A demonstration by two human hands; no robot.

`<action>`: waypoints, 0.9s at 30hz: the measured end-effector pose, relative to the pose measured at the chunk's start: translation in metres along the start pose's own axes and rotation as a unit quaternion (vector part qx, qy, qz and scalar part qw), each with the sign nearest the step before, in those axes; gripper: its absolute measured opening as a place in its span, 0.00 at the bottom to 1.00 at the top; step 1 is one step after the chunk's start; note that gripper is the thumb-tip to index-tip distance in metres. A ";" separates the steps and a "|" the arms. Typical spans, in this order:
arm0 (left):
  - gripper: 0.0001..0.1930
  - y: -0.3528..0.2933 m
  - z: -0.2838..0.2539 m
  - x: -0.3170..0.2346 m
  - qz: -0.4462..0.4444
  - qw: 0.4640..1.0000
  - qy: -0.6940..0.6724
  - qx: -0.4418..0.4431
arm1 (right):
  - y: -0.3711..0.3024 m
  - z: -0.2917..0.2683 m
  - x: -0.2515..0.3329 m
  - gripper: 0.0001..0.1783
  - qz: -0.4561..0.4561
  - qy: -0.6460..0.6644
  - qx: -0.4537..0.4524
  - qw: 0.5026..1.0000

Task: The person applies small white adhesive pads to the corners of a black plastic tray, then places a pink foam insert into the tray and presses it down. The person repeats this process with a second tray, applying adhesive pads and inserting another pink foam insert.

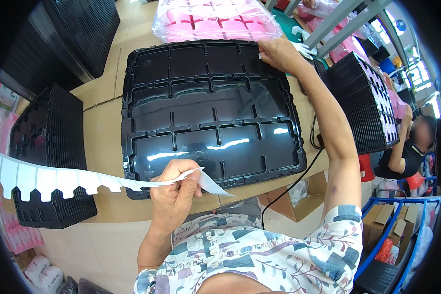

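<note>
A black plastic tray (208, 105) with shallow moulded compartments lies in front of me on the table. My left hand (174, 191) is closed on a white strip of labels (59, 180), above the tray's near edge. The strip runs off to the left with a notched lower edge, and its short loose end hangs to the right of my fingers. At the tray's far right corner, my right hand (281, 55) is closed, its fingertips pinching a small white label (260, 56) against the rim. The hand partly hides that label.
Stacks of black trays (49, 147) stand at the left, with another stack (360, 103) at the right. Pink trays in clear plastic (215, 22) lie beyond. A black cable (291, 183) crosses the table's right side. Another person (402, 152) is at the far right.
</note>
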State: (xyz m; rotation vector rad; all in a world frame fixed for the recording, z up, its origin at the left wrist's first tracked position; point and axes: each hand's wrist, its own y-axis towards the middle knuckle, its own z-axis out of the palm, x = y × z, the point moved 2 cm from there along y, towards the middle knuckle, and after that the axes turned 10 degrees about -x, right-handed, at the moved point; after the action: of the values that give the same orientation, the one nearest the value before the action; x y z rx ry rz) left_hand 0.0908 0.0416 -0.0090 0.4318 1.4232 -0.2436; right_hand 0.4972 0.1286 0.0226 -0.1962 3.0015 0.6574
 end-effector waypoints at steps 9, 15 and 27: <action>0.04 0.001 0.002 -0.002 -0.007 1.000 0.008 0.001 | 0.003 -0.014 0.013 0.06 -0.005 0.082 0.049 0.995; 0.04 0.001 0.002 0.000 -0.017 1.000 0.000 0.001 | 0.002 -0.007 0.003 0.06 0.002 0.061 0.023 0.998; 0.04 0.001 0.002 -0.002 -0.017 1.000 -0.017 -0.002 | 0.008 -0.004 0.004 0.07 -0.005 -0.003 0.042 0.999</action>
State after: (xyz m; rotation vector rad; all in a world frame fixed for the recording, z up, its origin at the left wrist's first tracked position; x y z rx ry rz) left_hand 0.0931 0.0413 -0.0068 0.3984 1.3976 -0.2736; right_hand 0.4920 0.1336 0.0289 -0.2046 3.0135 0.5298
